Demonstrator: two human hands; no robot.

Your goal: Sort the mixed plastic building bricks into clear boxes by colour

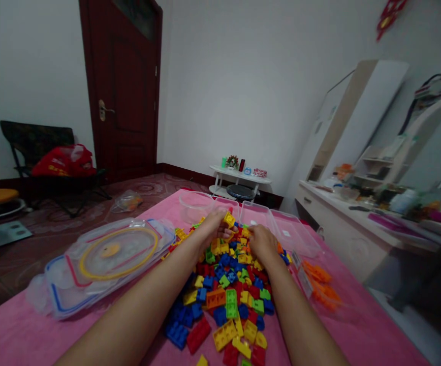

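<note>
A heap of toy building bricks (226, 274) in red, yellow, blue, green and orange spreads over the pink cloth (159, 351). Over the far part of the heap, my left hand (216, 224) pinches a yellow building brick (229, 219) between thumb and fingers; a bit of red shows just above it. To its right, my right hand (262, 240) is low over the bricks with its fingers curled and pressed together. Yellow pieces lie against those fingertips, but what they grip, if anything, is hidden.
Clear plastic containers (260, 216) stand beyond the heap. Stacked lids (109, 254) with coloured rims lie left. A clear bag with orange pieces (321, 284) lies right. A white dresser (342, 223) is alongside; a low white table (239, 175) stands by the wall.
</note>
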